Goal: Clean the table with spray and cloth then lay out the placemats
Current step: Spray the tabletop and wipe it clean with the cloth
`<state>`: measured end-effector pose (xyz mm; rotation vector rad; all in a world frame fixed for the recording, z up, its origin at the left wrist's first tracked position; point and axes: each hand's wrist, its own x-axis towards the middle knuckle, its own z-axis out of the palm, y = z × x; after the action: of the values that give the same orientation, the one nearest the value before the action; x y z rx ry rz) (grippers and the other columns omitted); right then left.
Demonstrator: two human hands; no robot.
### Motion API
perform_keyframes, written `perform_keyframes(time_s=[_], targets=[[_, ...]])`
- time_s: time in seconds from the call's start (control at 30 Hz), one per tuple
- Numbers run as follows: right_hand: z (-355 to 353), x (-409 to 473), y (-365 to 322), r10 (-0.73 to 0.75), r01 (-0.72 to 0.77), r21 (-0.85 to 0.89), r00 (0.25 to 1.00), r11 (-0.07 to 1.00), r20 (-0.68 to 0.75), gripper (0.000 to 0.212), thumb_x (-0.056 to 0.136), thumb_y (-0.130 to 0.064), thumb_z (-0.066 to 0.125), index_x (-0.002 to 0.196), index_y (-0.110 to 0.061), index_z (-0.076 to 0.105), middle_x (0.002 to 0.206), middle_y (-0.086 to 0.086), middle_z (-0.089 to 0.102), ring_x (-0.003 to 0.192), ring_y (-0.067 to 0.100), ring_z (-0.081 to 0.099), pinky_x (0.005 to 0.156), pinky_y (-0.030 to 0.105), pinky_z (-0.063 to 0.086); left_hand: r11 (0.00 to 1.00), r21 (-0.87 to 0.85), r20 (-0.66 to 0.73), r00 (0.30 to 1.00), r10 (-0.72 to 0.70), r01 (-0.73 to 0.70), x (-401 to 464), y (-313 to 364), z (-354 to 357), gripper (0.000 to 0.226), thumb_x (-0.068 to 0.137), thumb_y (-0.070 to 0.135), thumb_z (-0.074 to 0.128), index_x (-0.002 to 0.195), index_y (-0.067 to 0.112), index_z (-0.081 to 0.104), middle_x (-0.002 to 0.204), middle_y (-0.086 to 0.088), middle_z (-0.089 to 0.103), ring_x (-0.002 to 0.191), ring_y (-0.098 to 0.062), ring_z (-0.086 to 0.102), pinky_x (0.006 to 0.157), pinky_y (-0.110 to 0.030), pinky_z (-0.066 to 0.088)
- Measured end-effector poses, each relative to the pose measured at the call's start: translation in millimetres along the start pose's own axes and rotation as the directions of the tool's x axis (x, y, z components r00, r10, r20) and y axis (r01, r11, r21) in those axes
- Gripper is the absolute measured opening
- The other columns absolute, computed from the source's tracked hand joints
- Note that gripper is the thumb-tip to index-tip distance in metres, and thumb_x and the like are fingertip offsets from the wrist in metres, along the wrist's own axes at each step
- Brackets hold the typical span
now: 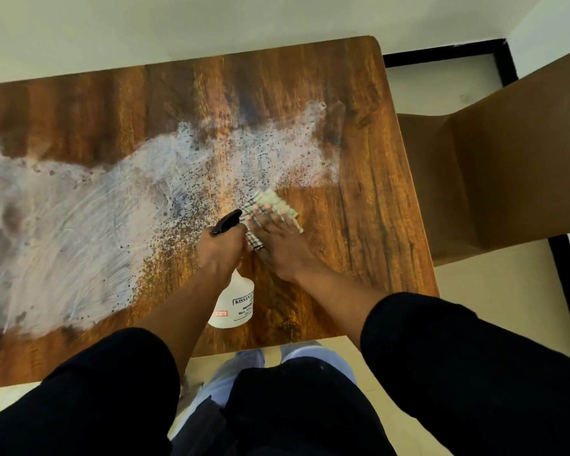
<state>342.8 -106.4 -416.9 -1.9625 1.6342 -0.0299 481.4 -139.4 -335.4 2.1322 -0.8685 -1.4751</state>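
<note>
My left hand (219, 250) grips the neck of a white spray bottle (236, 302) with a black trigger head (227, 222), held just above the wooden table (375, 192). My right hand (278, 240) presses flat, fingers straight, on a pale checked cloth (273, 203) lying on the tabletop right of the bottle. A wide whitish film of spray and droplets (79, 225) covers the left and middle of the table, reaching up toward the far right. No placemats are in view.
A brown chair (494, 172) stands at the table's right side. A white wall runs behind the far edge. Light floor tiles and my feet in blue shoe covers (244, 363) show below the near edge.
</note>
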Motion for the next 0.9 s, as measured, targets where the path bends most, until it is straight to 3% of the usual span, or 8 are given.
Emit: perform_keyframes(time_s=[0.03,0.17,0.3,0.43,0.63,0.7,0.8,0.9], targets=[[0.4,5.1,0.8,-0.06,0.06,-0.02,0.998,0.998,0.019,0.068,0.108,-0.036,0.041,0.166,-0.029,0.007,0.173,-0.004,-0.002,0.16,0.02,-0.009,0.13,0.045,-0.005,1.0,-0.003,-0.017,1.0,-0.001,0.0,0.8,3.8,-1.5,0.008,0.087,0.019,0.069,0.093,0.02,0.074,0.063,-0.009,0.072,0.056,-0.024,0.063,0.048,-0.029,0.045],[-18.1,7.7,28.5,-0.093,0.095,-0.047,0.995,0.994,0.031,0.068,0.108,-0.042,0.038,0.165,-0.033,0.002,0.172,-0.009,-0.007,0.158,0.015,-0.011,0.128,0.041,-0.009,1.0,0.009,0.025,0.999,0.022,-0.022,2.8,12.6,-2.1,0.027,0.094,0.013,0.068,0.07,0.026,0.07,0.065,-0.013,0.07,0.056,-0.023,0.059,0.047,-0.027,0.043],[-48.0,13.4,75.1,0.165,-0.171,-0.037,0.978,0.985,-0.127,0.067,0.108,-0.048,0.032,0.163,-0.03,0.0,0.167,-0.005,-0.008,0.159,0.019,-0.002,0.13,0.045,0.003,0.999,0.04,0.096,0.995,0.026,-0.03,8.5,19.2,-2.8,0.02,0.099,0.018,0.067,0.082,0.008,0.072,0.068,-0.01,0.071,0.047,-0.012,0.059,0.044,-0.023,0.041],[-67.5,21.9,118.5,0.428,-0.418,0.093,0.877,0.904,-0.218,0.066,0.108,-0.043,0.033,0.165,-0.026,0.003,0.173,0.001,0.0,0.159,0.022,-0.002,0.13,0.05,0.007,1.0,0.02,0.115,0.993,0.002,-0.004,10.6,18.4,-3.2,0.014,0.098,0.015,0.066,0.1,0.004,0.074,0.076,-0.01,0.073,0.052,-0.013,0.064,0.041,-0.022,0.04],[-61.6,56.7,80.6,0.591,-0.572,0.151,0.765,0.806,-0.256,0.073,0.105,-0.04,0.04,0.166,-0.024,0.003,0.174,0.004,0.001,0.16,0.029,0.0,0.127,0.051,-0.003,1.0,-0.018,0.107,0.994,0.026,-0.024,11.1,25.5,-6.5,0.012,0.098,0.012,0.065,0.092,0.02,0.072,0.072,-0.007,0.071,0.053,-0.014,0.063,0.043,-0.025,0.039],[-52.8,64.9,54.4,0.492,-0.474,0.134,0.843,0.87,-0.215,0.072,0.106,-0.041,0.037,0.166,-0.025,0.0,0.173,0.009,0.007,0.16,0.032,0.005,0.125,0.049,-0.004,0.999,-0.011,0.102,0.994,0.04,-0.039,12.6,27.5,-9.3,0.019,0.098,0.01,0.063,0.087,0.025,0.069,0.071,-0.008,0.07,0.054,-0.015,0.063,0.044,-0.025,0.039],[-37.5,70.9,11.1,0.175,-0.181,-0.051,0.978,0.982,-0.115,0.069,0.108,-0.045,0.034,0.166,-0.023,0.004,0.173,0.008,0.007,0.16,0.03,0.002,0.129,0.051,0.0,0.999,-0.002,0.065,0.997,0.033,-0.033,16.7,28.4,-13.0,0.016,0.094,0.011,0.066,0.084,0.021,0.073,0.067,-0.009,0.071,0.052,-0.016,0.064,0.049,-0.027,0.041],[-24.2,73.4,-6.9,-0.115,0.115,-0.108,0.993,0.987,0.009,0.064,0.107,-0.044,0.038,0.164,-0.022,0.019,0.174,0.002,0.008,0.161,0.026,0.002,0.129,0.05,0.002,1.0,-0.003,0.033,0.999,0.026,-0.025,20.5,29.0,-16.5,0.009,0.09,0.015,0.07,0.091,0.012,0.078,0.067,-0.009,0.073,0.056,-0.021,0.065,0.05,-0.028,0.042]])
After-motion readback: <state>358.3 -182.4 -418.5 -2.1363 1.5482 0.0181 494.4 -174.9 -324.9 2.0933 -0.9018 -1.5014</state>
